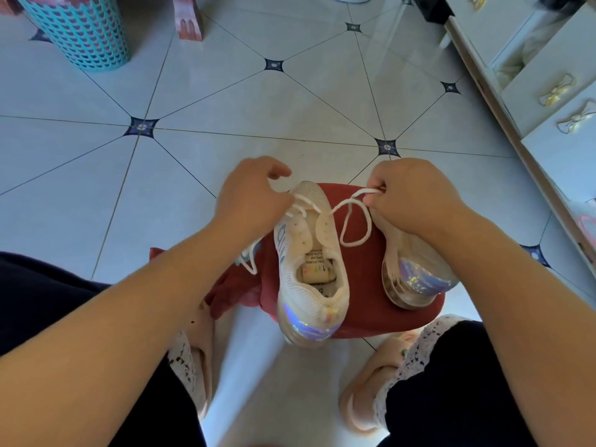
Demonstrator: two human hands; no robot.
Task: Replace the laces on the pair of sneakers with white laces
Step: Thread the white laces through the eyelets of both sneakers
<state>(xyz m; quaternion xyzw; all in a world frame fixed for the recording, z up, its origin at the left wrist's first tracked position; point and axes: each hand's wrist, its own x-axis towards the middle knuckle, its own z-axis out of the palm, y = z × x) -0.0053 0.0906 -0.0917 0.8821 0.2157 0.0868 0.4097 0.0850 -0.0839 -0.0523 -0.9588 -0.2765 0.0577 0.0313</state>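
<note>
Centre frame: white mesh sneaker (311,279) sitting on red stool (364,285), toe pointing up-frame, iridescent band wrapping heel, printed label showing inside. White lace (351,221) crossing only the eyelets nearest the toe. Left hand (248,201) gripping one lace end left of toe. Right hand (416,201) pinching the other end, slack looping beneath. Second sneaker (416,279) lying right of the first, partly under the right wrist.

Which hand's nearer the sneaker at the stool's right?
Right. The right hand is over the front of that sneaker; the left hand is beyond the other sneaker, by its toe.
</note>
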